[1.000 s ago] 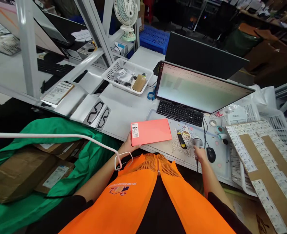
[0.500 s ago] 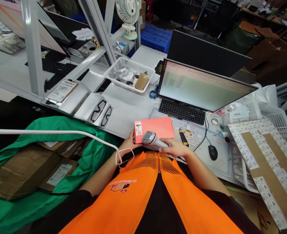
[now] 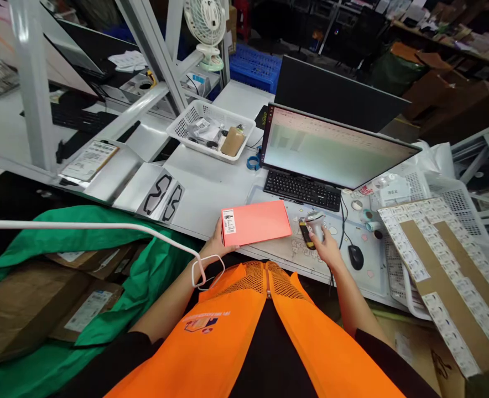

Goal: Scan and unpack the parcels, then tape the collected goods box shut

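Note:
A flat pink box (image 3: 256, 222) with a white barcode label lies at the near edge of the white desk (image 3: 211, 188). My left hand (image 3: 214, 246) grips its left end, fingers curled under it. To the right, my right hand (image 3: 326, 247) is closed round a grey handheld barcode scanner (image 3: 316, 224), which is over the cartoon desk mat (image 3: 306, 249), right of the box. A black and yellow marker (image 3: 305, 233) lies beside the scanner head.
A keyboard (image 3: 301, 189) and lit monitor (image 3: 336, 149) stand behind the box, a mouse (image 3: 355, 256) to the right. A white basket (image 3: 211, 130) sits at the back. Label sheets on cardboard (image 3: 439, 265) lie at right. Cardboard parcels in green sacking (image 3: 62, 309) sit at lower left.
My right hand swung the scanner left over the box label half a second ago, then moved it back right over the mat. The left hand kept holding the box.

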Motion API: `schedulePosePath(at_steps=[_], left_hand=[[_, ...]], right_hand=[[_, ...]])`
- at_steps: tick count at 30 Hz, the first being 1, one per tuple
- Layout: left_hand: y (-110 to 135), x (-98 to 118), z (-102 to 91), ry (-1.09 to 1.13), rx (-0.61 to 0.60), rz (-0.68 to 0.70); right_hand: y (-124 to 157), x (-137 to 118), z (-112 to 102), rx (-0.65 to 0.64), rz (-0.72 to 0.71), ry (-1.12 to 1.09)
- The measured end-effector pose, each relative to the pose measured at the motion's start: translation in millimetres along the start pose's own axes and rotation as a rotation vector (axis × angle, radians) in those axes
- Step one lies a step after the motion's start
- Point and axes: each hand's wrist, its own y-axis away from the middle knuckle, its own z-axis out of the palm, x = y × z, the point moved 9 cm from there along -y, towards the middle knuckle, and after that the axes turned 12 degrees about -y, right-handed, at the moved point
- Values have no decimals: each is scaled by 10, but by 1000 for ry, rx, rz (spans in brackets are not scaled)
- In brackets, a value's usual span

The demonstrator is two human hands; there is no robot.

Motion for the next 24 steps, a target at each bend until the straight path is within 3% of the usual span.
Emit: schedulePosePath(at_steps=[2, 5, 7, 10, 13, 15, 19, 21, 24], left_hand=[[-99, 98, -39, -11, 65, 58], [-279, 169, -107, -32, 132, 62], [-379, 197, -139, -49, 141, 65], [-448, 187, -167, -37, 145, 70], [-453, 43, -123, 45, 139, -2], [-440, -96, -59, 136, 146, -81], [-381, -326, 172, 423, 142, -259], [-362, -319, 297, 579, 122, -280], [-382, -227, 352, 705, 132, -229]], right_hand=[[-113, 522, -145, 131, 114, 150], [-146, 1171, -159, 185, 277, 289], [-112, 1447, -68, 178, 315, 316], [-55, 1628, 127, 154, 255, 290], [-20, 1690, 204, 175, 226, 260], [-33, 1685, 132, 240, 230, 255], [-246, 1385, -24, 368, 39, 103], [-452, 1175, 102, 313, -35, -75], [-738, 825, 619, 115, 1, -352]])
